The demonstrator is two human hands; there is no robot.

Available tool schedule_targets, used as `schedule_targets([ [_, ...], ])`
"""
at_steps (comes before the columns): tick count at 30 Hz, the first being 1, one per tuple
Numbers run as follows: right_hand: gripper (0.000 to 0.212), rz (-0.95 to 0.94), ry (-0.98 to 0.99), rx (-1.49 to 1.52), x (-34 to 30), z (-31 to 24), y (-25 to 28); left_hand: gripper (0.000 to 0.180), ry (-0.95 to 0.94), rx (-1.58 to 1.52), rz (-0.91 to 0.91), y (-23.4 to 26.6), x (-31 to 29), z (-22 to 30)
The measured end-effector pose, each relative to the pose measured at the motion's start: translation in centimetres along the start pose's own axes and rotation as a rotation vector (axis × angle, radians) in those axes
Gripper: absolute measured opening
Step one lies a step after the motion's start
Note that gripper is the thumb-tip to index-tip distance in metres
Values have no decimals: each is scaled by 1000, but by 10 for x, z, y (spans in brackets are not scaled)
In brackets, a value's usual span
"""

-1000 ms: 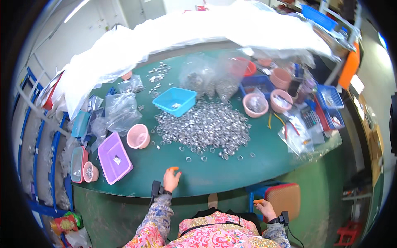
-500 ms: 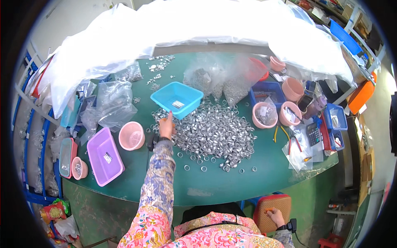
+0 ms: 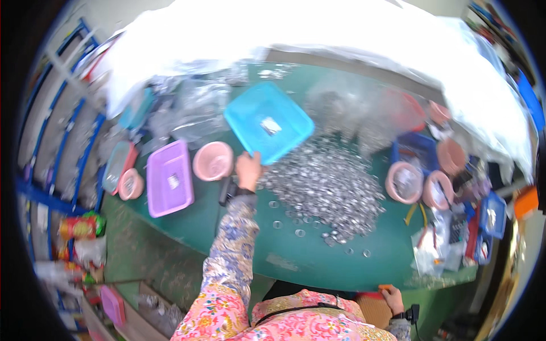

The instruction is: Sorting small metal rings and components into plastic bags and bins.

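Observation:
My left hand (image 3: 248,171) reaches across the green table and is closed on the near corner of a turquoise plastic tray (image 3: 250,128). The tray is tilted, its inside facing me, with a small pale label or packet on its floor. Just right of it spreads a large heap of silver metal rings (image 3: 330,190), with several loose rings along its near edge. Low on the right, by the table's front edge, my right hand (image 3: 393,301) pinches a small orange thing (image 3: 385,287) whose kind I cannot make out. A brown stool seat (image 3: 372,310) shows beside that hand.
Left of the tray are a pink basket (image 3: 213,162) and a purple tray (image 3: 169,196). Clear plastic bags (image 3: 199,108) lie behind them. On the right stand pink baskets (image 3: 404,183), a blue bin (image 3: 415,152) and yellow-handled pliers (image 3: 418,213). White sheeting (image 3: 318,28) hangs over the back.
My left hand has taken hold of the turquoise tray, which has turned and tipped toward me. The view has swung left and blurred. My right hand still holds the orange thing.

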State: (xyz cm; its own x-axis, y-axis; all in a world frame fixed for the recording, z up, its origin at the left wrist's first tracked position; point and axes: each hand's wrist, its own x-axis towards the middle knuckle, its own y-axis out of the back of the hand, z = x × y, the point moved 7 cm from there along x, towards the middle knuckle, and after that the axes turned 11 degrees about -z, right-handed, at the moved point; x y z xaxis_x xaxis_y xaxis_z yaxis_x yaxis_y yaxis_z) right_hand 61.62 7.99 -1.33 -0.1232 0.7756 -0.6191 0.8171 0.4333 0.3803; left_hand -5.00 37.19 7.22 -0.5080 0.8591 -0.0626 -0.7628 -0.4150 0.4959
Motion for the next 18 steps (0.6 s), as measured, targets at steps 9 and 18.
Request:
schedule_targets([
  [9,15,-6,40,72,48,5,16,27,209,-28,139,159,-156,-43],
  [18,16,162,183,124,81,-138,-69,26,225,27,258,327,-102,-142],
])
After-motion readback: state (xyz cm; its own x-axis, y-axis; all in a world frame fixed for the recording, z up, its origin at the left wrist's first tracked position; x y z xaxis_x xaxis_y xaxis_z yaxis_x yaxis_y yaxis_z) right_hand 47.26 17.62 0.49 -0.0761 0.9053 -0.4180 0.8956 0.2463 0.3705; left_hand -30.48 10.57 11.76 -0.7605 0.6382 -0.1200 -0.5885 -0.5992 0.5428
